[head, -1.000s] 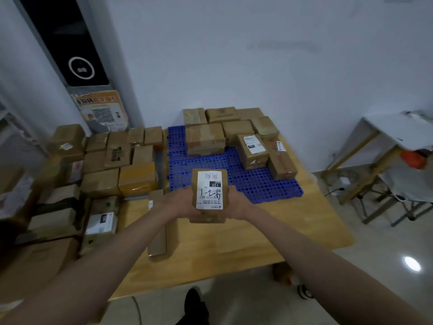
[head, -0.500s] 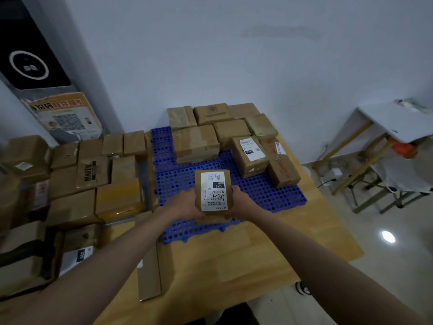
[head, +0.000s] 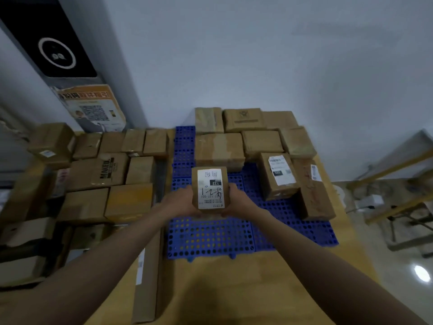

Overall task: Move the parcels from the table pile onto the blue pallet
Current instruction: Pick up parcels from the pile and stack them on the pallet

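Observation:
A small brown parcel [head: 210, 188] with a white label facing up is held between both my hands above the blue pallet [head: 210, 238]. My left hand [head: 180, 202] grips its left side and my right hand [head: 239, 200] grips its right side. The parcel hangs over the pallet's bare middle, just in front of a larger taped parcel [head: 219, 150]. Several brown parcels fill the pallet's back and right side. The table pile [head: 105, 174] of brown boxes lies to the left of the pallet.
The wooden table [head: 234, 289] shows bare wood in front of the pallet. A long flat cardboard piece [head: 147, 277] lies along the pallet's left front. A white wall stands behind. To the right are a folding stand [head: 398, 200] and floor.
Both hands have carried the labelled parcel forward, from above the table's wood to above the pallet's middle. My view has moved closer to the pallet.

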Demonstrator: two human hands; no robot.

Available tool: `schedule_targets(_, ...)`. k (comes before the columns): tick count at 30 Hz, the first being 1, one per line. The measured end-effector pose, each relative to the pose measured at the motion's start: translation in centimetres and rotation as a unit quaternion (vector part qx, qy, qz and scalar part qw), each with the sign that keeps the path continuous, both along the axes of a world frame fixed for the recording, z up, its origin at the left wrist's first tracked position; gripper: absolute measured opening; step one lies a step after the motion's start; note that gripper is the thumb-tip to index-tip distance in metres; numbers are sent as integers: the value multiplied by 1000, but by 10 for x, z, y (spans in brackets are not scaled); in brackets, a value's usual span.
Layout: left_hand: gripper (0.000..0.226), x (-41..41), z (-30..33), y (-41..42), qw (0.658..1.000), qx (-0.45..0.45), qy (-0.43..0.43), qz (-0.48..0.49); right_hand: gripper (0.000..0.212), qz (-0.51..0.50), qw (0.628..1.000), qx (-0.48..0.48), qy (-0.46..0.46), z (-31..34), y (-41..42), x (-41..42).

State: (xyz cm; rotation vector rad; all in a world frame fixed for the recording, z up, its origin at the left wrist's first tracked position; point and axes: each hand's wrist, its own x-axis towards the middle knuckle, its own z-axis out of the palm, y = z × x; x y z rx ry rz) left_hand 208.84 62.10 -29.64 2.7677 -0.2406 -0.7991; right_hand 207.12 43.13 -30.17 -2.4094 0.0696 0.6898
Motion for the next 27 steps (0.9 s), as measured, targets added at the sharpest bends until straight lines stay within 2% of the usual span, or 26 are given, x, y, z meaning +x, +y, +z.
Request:
schedule_targets(4, 84, 41, 31, 38, 998, 34, -18, 40, 80, 54, 997, 43, -28, 24, 32, 53)
schedule_targets(7, 81, 86, 55, 65, 997, -20, -11, 69, 81, 67, 993, 72, -67, 44, 59, 103)
schedule_targets(10, 80, 133, 66, 78, 994, -52, -33, 87, 82, 75, 991, 60, -98, 56, 80, 155)
schedule_targets(14, 79, 194, 58, 89, 992, -43, -65, 95, 65, 84, 988, 63, -112, 58, 94, 214)
schedule_targets(19, 78, 259, 27, 92, 992, -42, -47, 106, 52, 80, 988, 49, -120, 38, 99, 272)
schedule_targets(24, 82, 311, -3, 96, 992, -33, -36, 120, 77, 51, 994, 17, -94, 5, 101, 318)
schedule_targets(27, 81, 330, -20, 98, 992, -26, -30, 121, 83, 34, 996, 6, -77, -18, 102, 339)
